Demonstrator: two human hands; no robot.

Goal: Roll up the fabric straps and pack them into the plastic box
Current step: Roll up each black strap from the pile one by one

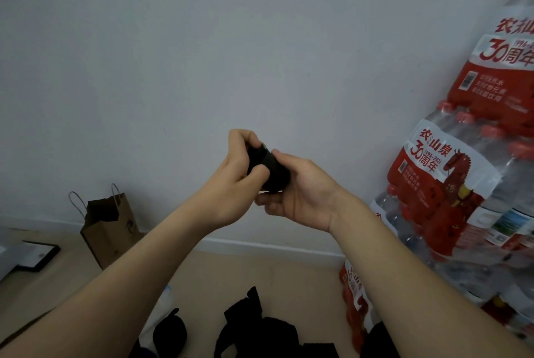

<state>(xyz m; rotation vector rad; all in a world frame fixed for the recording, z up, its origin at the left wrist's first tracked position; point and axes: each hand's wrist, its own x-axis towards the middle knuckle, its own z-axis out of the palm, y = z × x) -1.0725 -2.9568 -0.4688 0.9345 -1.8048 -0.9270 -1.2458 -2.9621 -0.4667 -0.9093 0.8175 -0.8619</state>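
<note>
A black rolled fabric strap (270,168) is held up in front of the wall between both hands. My left hand (237,181) grips its left side, thumb across the front and fingers curled over the top. My right hand (303,193) cups the roll from the right and below, thumb on top. More black straps (257,326) lie loose on the floor at the bottom edge, and one rolled black bundle (170,331) sits left of them. A pale plastic item (161,305) shows behind that bundle; whether it is the box I cannot tell.
Shrink-wrapped packs of water bottles (468,184) with red labels are stacked high on the right. A brown paper bag (109,227) stands against the wall at left, with a dark-framed flat object (37,256) on the floor further left.
</note>
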